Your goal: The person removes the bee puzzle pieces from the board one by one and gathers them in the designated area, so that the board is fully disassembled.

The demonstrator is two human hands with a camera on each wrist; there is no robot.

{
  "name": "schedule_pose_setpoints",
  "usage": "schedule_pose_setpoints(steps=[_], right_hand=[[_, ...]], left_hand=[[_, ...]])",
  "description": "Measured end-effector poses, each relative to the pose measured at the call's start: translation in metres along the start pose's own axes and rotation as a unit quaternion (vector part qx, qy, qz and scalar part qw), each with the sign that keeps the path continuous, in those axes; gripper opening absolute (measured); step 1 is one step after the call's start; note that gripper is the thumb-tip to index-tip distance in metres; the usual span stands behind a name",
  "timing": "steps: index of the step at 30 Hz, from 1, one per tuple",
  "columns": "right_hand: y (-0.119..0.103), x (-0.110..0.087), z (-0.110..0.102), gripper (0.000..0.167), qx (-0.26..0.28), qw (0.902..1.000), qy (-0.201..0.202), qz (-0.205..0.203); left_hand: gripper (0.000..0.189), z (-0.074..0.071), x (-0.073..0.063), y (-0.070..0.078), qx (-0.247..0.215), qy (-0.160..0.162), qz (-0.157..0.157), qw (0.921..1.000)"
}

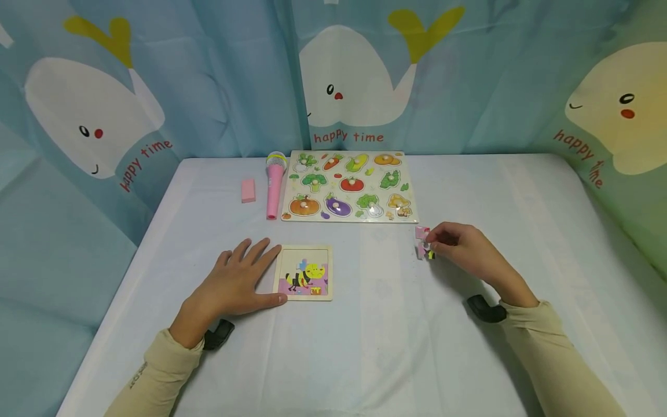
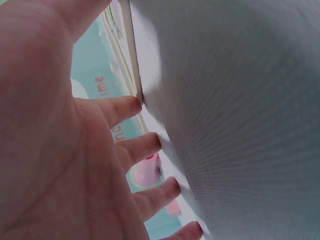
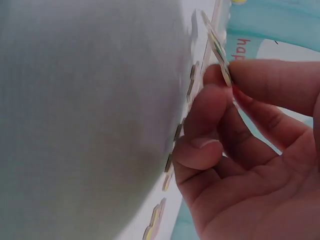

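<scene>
Pale wood shows along the edge of the thin puzzle piece (image 3: 216,47) that the right hand (image 1: 464,252) pinches, its grip narrow, between thumb and fingertip; the other fingers curl in beneath. The piece is tilted, and its printed face is too steeply angled in the right wrist view to read. Just beside that hand lie several loose pieces (image 1: 421,233), pink with bits of black and yellow, flat on the white surface (image 1: 375,347).

The left hand (image 1: 234,281) has a wide grip, its fingers spread, with the forefinger at the upper left corner of a square wooden tray (image 1: 289,260) and the thumb at the lower left corner. In the lower part of the tray sits a partly assembled bee picture (image 1: 304,280), yellow and black on pinkish purple; above it the bare board shows.

Farther back, near the curtain, lies a vegetable board (image 1: 372,184) with knobbed pieces such as a tomato, an eggplant and a pumpkin. Just left of it rests a pink toy microphone (image 1: 274,191), and beyond that a small pink block (image 1: 248,190). Behind everything hangs the blue curtain (image 1: 229,69), printed with white whales and "happy time".
</scene>
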State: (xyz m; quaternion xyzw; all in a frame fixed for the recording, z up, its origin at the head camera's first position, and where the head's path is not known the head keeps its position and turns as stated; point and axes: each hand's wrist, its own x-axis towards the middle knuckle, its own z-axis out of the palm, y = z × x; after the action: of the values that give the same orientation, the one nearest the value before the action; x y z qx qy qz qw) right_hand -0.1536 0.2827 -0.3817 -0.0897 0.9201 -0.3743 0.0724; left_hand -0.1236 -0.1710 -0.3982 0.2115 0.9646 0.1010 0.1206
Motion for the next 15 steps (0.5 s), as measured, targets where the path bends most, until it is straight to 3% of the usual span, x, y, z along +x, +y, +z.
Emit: schedule_pose_setpoints(steps=[9, 15], right_hand=[[0.0016, 0.0003, 0.0010, 0.007, -0.026, 0.9995, -0.004, 0.018], [0.0024, 0.0027, 0.0068, 0.005, -0.062, 0.9980, 0.013, -0.004]], left_hand=[[0.102, -0.0009, 0.0003, -0.0001, 0.002, -0.003, 0.002, 1.0000], [0.101, -0.0009, 0.0005, -0.0004, 0.006, -0.002, 0.001, 1.0000]])
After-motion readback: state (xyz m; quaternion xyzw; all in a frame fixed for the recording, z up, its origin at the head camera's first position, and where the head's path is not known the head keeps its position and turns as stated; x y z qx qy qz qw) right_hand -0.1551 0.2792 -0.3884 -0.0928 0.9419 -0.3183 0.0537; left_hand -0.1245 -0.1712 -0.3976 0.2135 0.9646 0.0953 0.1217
